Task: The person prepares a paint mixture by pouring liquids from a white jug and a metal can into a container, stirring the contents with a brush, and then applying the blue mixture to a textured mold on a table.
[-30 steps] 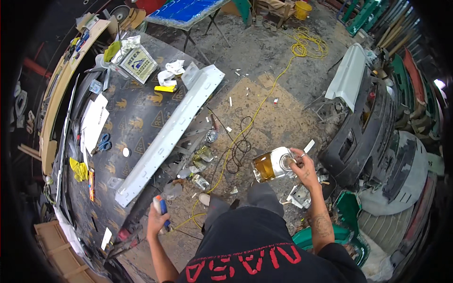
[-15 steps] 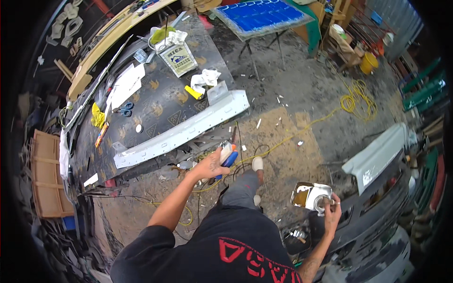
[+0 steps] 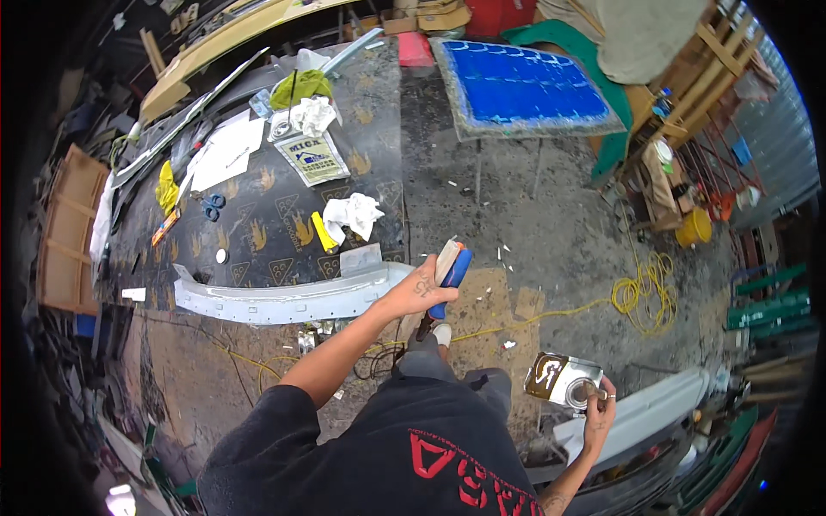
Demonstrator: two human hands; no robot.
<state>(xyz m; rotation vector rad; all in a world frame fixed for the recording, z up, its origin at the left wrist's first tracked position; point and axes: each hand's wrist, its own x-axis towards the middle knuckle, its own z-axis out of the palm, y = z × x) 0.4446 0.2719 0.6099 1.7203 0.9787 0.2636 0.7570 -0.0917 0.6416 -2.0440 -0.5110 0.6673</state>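
Observation:
My left hand (image 3: 418, 291) is closed around a blue tool with an orange part (image 3: 459, 268) and a pale, narrow block (image 3: 446, 257) beside it; their exact kinds I cannot make out. Low on the right, my right hand (image 3: 600, 413) grips a rectangular metal tin (image 3: 551, 377) by its round-necked end, with white smears over its brown side. Left of my left forearm, a long pale grey curved panel strip (image 3: 267, 303) lies along the near edge of the dark-topped table (image 3: 249, 185).
On the table are a square thinner tin (image 3: 311, 158), crumpled white cloth (image 3: 353, 215), a yellow tube (image 3: 323, 232), scissors (image 3: 213, 206) and white sheets. A blue panel (image 3: 525, 86) rests on a stand ahead. A coiled yellow cord (image 3: 641, 292) trails across the floor; a pale panel (image 3: 645, 417) lies at right.
I have stepped and turned to the right, so the table and strip sit differently in view. Both hands keep hold of their things; my left hand is farther right and forward.

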